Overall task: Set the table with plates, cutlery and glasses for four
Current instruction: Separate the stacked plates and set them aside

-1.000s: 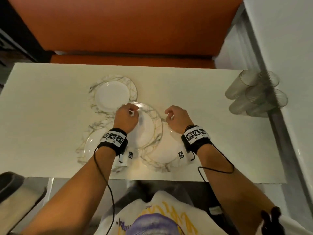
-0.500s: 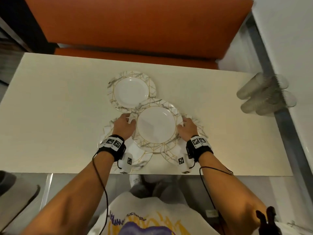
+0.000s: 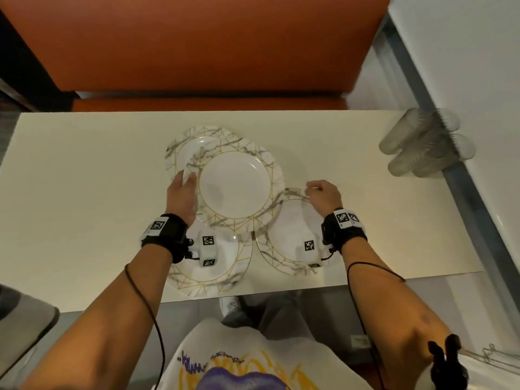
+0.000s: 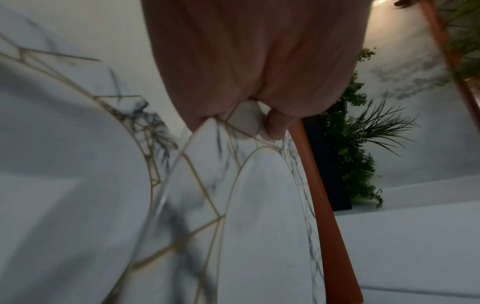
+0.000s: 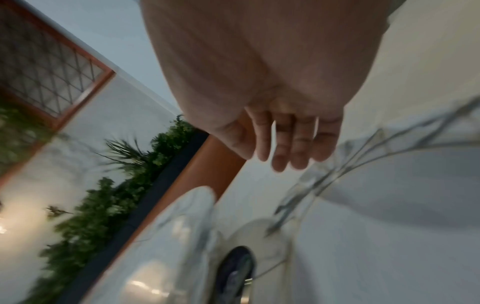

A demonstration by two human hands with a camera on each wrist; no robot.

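Orange seat (image 3: pixel 197 38) beyond a cream bench (image 3: pixel 70 178), glasses (image 3: pixel 425 147) way off past the right hand (image 3: pixel 323 197). Left hand (image 3: pixel 181 194) pinches the raised plate (image 3: pixel 235 184); right hand's let go since, fingers loose.

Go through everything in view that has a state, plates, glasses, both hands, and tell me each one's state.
centre plate: lifted, overlapping the other plates, gripped at its left rim
far plate: flat on table, partly covered
near-left plate: flat on table
near-right plate: flat on table
glasses: clustered at the table's right edge, unplaced
left hand: grips centre plate
right hand: open, holding nothing
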